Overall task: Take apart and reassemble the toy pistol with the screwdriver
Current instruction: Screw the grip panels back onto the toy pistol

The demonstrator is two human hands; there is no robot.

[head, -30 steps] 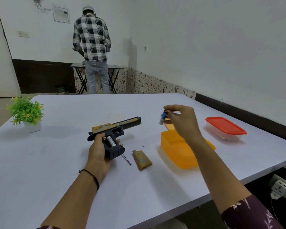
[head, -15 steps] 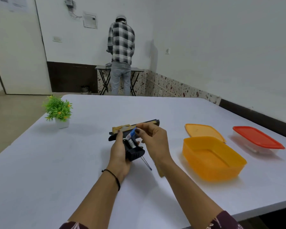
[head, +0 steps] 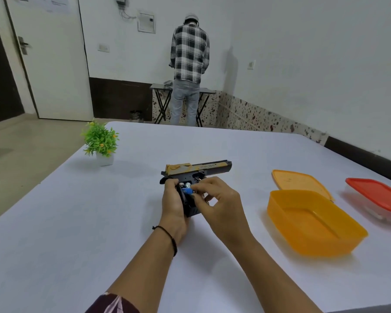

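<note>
A black and gold toy pistol point(head: 203, 169) is held above the white table point(head: 77, 222), barrel pointing right. My left hand point(head: 173, 202) grips its black handle from the left. The handle's side is open, with silver parts showing inside. My right hand point(head: 215, 199) pinches a small blue part point(head: 187, 190) and holds it in the open handle. The screwdriver and the loose grip cover are hidden behind my right hand and arm.
An open orange tub point(head: 314, 224) sits to the right, its orange lid point(head: 300, 182) behind it. A red-lidded container point(head: 377, 198) is further right. A small potted plant point(head: 101, 142) stands at the far left. A person in a checked shirt point(head: 190, 55) stands at a far table.
My right hand carried the blue part from above the orange tub left to the pistol and now holds it inside the open handle. The view turned right-to-left, so the screwdriver and cover are hidden.
</note>
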